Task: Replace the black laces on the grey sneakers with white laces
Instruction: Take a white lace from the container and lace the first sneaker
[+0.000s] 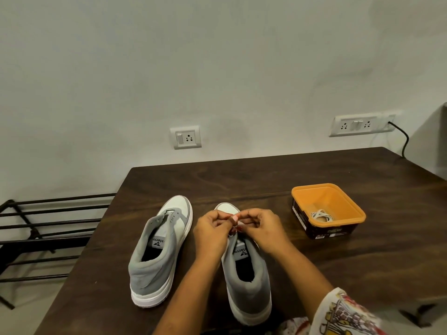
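two grey and white sneakers stand side by side on a dark wooden table (338,262), heels near and toes pointing to the far wall. the left sneaker (157,252) has bare eyelets, and its tongue lies open. the right sneaker (246,281) sits just beside it and a little nearer, with both hands over its front part. the left hand (210,229) and the right hand (264,228) meet above the eyelets with fingers curled. each pinches a short pale piece at the fingertips, which looks like the end of a white lace (238,222). the fingers hide most of it, so how far it is threaded cannot be told.

to the right, well apart from the shoes, an orange tub (338,201) with dark sides holds a coiled white lace (321,215) near its near-left corner. on the far wall are a wall socket (185,137) and, further right, a longer switch plate (355,125) with a black cable (404,139) running down from it. a black metal rack (48,223) stands left of the table. a patterned sleeve (343,315) covers the right arm at the near right edge
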